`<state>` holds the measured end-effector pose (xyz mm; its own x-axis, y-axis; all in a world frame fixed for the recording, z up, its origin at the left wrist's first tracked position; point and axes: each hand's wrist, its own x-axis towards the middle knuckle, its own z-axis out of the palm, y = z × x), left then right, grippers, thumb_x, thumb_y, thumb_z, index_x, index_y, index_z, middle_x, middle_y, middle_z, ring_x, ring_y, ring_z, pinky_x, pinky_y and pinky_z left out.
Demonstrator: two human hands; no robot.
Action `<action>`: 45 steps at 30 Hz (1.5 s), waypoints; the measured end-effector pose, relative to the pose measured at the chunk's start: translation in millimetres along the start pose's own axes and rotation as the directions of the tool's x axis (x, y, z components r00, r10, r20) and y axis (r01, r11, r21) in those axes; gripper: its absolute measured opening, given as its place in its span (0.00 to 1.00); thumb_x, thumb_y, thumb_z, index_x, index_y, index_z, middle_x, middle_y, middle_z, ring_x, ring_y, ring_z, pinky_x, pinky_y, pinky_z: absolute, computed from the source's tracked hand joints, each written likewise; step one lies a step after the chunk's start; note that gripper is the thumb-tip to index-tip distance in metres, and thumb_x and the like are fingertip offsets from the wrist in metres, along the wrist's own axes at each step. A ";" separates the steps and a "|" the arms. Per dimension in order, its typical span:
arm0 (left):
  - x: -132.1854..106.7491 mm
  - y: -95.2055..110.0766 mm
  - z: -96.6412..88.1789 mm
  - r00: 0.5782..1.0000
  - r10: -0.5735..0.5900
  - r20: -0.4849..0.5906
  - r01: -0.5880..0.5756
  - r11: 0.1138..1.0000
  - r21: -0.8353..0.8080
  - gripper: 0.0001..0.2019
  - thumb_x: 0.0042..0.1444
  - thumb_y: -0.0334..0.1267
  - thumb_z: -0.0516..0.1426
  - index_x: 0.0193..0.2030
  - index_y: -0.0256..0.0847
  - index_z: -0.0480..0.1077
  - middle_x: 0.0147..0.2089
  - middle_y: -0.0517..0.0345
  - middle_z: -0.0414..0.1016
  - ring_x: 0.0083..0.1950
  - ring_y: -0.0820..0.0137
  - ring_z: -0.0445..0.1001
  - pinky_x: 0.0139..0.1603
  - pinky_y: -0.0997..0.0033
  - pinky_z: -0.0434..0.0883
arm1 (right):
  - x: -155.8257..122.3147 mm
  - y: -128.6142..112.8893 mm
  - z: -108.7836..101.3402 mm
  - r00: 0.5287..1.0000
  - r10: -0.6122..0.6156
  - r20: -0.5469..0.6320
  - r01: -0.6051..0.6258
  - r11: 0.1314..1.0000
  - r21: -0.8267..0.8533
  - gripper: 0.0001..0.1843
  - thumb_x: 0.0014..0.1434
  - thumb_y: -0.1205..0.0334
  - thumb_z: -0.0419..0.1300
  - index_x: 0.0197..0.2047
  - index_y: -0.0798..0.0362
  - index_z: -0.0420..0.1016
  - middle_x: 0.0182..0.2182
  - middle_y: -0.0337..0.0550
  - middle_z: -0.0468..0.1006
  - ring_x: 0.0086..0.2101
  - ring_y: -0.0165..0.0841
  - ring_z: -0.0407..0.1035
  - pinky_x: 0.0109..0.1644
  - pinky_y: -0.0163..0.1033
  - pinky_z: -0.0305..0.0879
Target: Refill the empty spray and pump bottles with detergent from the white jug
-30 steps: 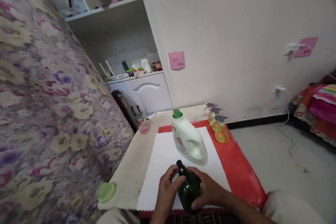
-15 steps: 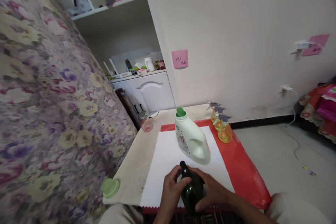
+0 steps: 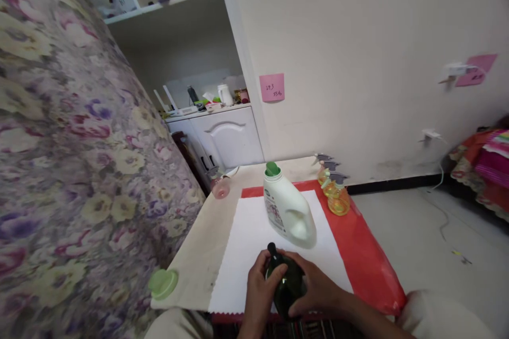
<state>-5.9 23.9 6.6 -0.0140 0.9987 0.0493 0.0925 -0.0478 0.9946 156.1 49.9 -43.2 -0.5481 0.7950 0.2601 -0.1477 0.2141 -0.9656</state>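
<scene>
Both my hands are wrapped round a dark green bottle (image 3: pixel 289 285) with a black top, held tilted over the near edge of the table. My left hand (image 3: pixel 262 283) grips its left side near the neck, thumb across the front. On the other side, my right hand (image 3: pixel 316 286) clasps the body, with the thumb low down. Just beyond stands a large pale green detergent jug (image 3: pixel 288 212), its mouth uncapped and a green spout showing. A light green cap (image 3: pixel 163 283) lies at the table's near left corner.
A white sheet (image 3: pixel 233 259) lies over a red cover (image 3: pixel 369 254) on the table. Several yellow spray bottles (image 3: pixel 339 202) line the right side. At the far left stands a pink spray bottle (image 3: pixel 220 186). A floral curtain (image 3: pixel 79 169) hangs close on the left.
The view has shifted slightly. The bottle and both hands have moved a little to the left and remain together. The jug and spray bottles stay where they stood.
</scene>
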 end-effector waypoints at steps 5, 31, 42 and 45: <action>3.8 1.7 -4.5 0.999 0.004 0.041 -0.004 1.000 0.010 0.14 0.48 0.41 0.63 0.42 0.40 0.74 0.39 0.56 0.79 0.44 0.61 0.74 0.46 0.66 0.70 | 0.0 -3.0 -2.0 1.000 -0.006 0.006 0.007 1.000 -0.019 0.59 0.25 0.61 0.77 0.63 0.48 0.59 0.60 0.50 0.66 0.59 0.49 0.60 0.64 0.55 0.52; 31.1 34.5 28.3 0.874 0.057 0.482 -0.033 0.998 -0.059 0.21 0.53 0.40 0.59 0.54 0.40 0.72 0.50 0.52 0.78 0.52 0.56 0.73 0.55 0.59 0.67 | -23.3 -16.0 -45.8 0.993 0.106 -0.056 -0.103 0.993 0.056 0.58 0.27 0.64 0.77 0.63 0.47 0.59 0.59 0.46 0.67 0.59 0.47 0.59 0.63 0.52 0.55; 33.9 -13.9 -15.8 0.988 0.038 0.151 -0.067 0.978 0.195 0.15 0.55 0.48 0.58 0.46 0.43 0.73 0.46 0.52 0.81 0.51 0.59 0.75 0.55 0.62 0.68 | -47.0 -21.0 -109.4 0.882 0.027 -0.470 -0.110 0.983 -0.149 0.49 0.33 0.63 0.75 0.59 0.49 0.62 0.55 0.48 0.72 0.56 0.47 0.63 0.63 0.54 0.56; 38.3 -37.0 -30.4 0.995 0.073 0.070 -0.091 0.950 0.298 0.15 0.53 0.49 0.59 0.43 0.43 0.74 0.41 0.54 0.81 0.45 0.61 0.77 0.50 0.66 0.69 | -44.9 -9.7 -133.4 0.761 -0.037 -0.648 -0.092 0.982 -0.164 0.46 0.36 0.62 0.73 0.58 0.50 0.61 0.54 0.49 0.72 0.55 0.47 0.66 0.61 0.55 0.59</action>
<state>-40.0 63.4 -25.5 0.0627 0.9914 0.1151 0.3858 -0.1305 0.9133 292.0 87.9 -45.6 0.1216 0.9647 0.2335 0.0409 0.2302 -0.9723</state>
